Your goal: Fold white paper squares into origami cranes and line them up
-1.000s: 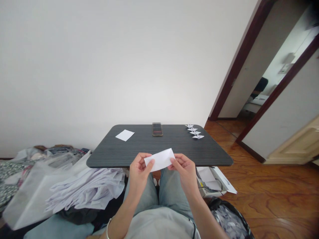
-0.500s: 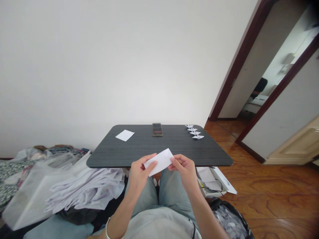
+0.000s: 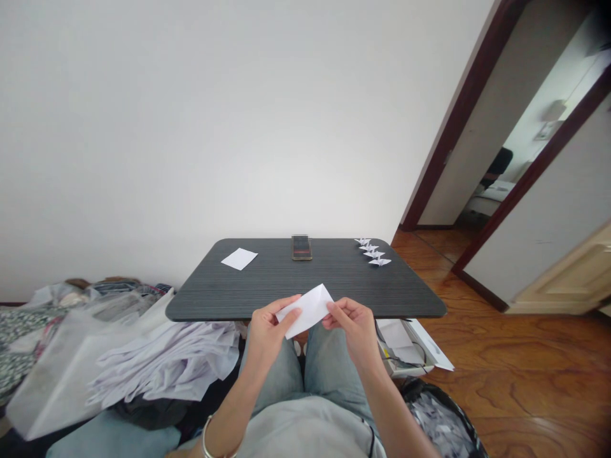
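Observation:
A folded white sheet of paper [image 3: 308, 312] is held at a slant over my lap, by the table's near edge. My left hand [image 3: 271, 323] pinches its left end, thumb on top. At the right end, my right hand [image 3: 351, 321] grips the edge between thumb and fingers. A crease line runs near the paper's upper right corner. On the table's far left lies a flat square of white paper [image 3: 239, 259]. Several white folded paper cranes [image 3: 379, 261] stand in a row at the far right.
The dark table [image 3: 267, 286] stands against a white wall. A phone [image 3: 301, 247] lies at its back middle. Heaped cloth [image 3: 167, 362] is at the left. Below on the right are an open white box [image 3: 405, 350] and a black bag of paper scraps [image 3: 443, 423].
Both hands keep their hold on the folded paper. My right hand's fingers have shifted very slightly; otherwise nothing has visibly moved.

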{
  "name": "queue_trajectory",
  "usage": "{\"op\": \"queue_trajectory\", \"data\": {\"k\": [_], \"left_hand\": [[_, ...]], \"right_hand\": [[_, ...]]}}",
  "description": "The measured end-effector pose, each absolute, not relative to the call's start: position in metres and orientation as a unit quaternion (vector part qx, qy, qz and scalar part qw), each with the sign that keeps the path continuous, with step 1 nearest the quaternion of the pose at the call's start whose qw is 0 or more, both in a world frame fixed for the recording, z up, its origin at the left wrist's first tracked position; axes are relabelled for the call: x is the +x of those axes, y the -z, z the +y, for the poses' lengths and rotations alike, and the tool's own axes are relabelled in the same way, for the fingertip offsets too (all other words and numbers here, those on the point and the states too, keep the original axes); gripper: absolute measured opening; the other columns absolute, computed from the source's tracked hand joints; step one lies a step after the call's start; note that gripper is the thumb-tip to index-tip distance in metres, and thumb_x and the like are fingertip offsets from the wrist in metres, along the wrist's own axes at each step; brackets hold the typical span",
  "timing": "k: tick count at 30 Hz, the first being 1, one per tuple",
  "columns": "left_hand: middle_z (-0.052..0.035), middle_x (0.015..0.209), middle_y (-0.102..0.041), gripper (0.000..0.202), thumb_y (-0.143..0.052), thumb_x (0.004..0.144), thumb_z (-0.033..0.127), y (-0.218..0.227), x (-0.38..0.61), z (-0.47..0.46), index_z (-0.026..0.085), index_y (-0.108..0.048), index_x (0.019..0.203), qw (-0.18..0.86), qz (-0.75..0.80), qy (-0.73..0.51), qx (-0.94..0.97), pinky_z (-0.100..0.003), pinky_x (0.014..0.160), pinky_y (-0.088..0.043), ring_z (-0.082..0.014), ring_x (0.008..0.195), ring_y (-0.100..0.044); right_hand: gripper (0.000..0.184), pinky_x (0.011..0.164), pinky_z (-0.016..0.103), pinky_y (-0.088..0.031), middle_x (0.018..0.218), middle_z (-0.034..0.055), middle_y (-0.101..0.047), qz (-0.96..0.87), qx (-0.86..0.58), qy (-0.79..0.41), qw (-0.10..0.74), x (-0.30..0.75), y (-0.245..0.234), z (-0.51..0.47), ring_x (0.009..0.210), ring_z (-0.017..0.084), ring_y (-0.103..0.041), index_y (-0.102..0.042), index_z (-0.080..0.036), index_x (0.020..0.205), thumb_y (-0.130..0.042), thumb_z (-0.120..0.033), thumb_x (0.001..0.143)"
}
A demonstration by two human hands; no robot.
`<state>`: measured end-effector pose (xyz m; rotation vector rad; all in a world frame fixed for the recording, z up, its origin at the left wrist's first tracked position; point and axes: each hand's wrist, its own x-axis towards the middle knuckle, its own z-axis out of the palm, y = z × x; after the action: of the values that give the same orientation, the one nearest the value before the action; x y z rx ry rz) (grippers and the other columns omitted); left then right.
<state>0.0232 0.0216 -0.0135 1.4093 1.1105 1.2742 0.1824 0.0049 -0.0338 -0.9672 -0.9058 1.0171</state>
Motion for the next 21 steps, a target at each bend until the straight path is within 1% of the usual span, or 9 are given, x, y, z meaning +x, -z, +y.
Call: {"op": "queue_trajectory", "data": {"k": [5,7,11,15,18,21], "left_hand": [[-0.0103,0.094,-0.072,0.032,-0.069,0.067,0.033,0.0171,0.0225,0.0218,0.015,-0.072,0.093,0.452,0.449,-0.525,0.565,-0.029,0.068,-0.05,-0.0227,0.081,-0.065],[-0.0102,0.094,-0.072,0.032,-0.07,0.067,0.033,0.0189,0.0222,0.0225,0.015,-0.072,0.094,0.453,0.448,-0.526,0.564,-0.028,0.068,-0.05,-0.0223,0.081,-0.066],[-0.0101,0.095,-0.072,0.032,-0.069,0.068,0.033,0.0217,0.0223,0.023,0.015,-0.071,0.094,0.459,0.448,-0.528,0.557,-0.028,0.069,-0.049,-0.0224,0.083,-0.065],[-0.0093,0.093,-0.072,0.032,-0.068,0.069,0.033,0.0226,0.0229,0.0219,0.014,-0.071,0.094,0.46,0.453,-0.526,0.554,-0.026,0.067,-0.049,-0.0214,0.081,-0.065],[-0.0088,0.092,-0.072,0.031,-0.068,0.069,0.033,0.023,0.0228,0.0222,0.014,-0.071,0.094,0.457,0.449,-0.528,0.557,-0.026,0.067,-0.049,-0.0216,0.081,-0.065],[-0.0089,0.093,-0.072,0.031,-0.068,0.069,0.033,0.0222,0.0218,0.023,0.015,-0.071,0.094,0.452,0.446,-0.532,0.56,-0.027,0.07,-0.049,-0.0224,0.084,-0.065]], "right_hand": [[0.024,0.047,0.019,-0.051,0.051,0.0003,-0.066,-0.397,-0.416,-0.48,0.662,0.1815,0.0349,0.0046,0.045,0.01,-0.06,-0.063,-0.015,0.061,-0.074,-0.037,0.065],[0.025,0.047,0.02,-0.051,0.052,0.0006,-0.067,-0.4,-0.417,-0.485,0.656,0.181,0.0348,0.0044,0.045,0.011,-0.06,-0.062,-0.016,0.06,-0.074,-0.037,0.065],[0.027,0.046,0.021,-0.051,0.051,0.0015,-0.066,-0.41,-0.43,-0.454,0.664,0.1795,0.0342,0.0027,0.044,0.012,-0.06,-0.06,-0.016,0.058,-0.071,-0.038,0.068],[0.026,0.046,0.021,-0.049,0.05,0.0016,-0.065,-0.431,-0.446,-0.414,0.666,0.1781,0.0324,0.0005,0.045,0.012,-0.059,-0.062,-0.016,0.058,-0.07,-0.038,0.07],[0.028,0.046,0.023,-0.05,0.05,0.0018,-0.065,-0.435,-0.448,-0.41,0.665,0.178,0.0308,0.0001,0.045,0.013,-0.06,-0.061,-0.017,0.057,-0.069,-0.04,0.07],[0.03,0.048,0.023,-0.051,0.052,0.0021,-0.065,-0.428,-0.438,-0.418,0.671,0.1792,0.0299,0.0011,0.048,0.014,-0.061,-0.062,-0.017,0.058,-0.066,-0.043,0.072]]}}
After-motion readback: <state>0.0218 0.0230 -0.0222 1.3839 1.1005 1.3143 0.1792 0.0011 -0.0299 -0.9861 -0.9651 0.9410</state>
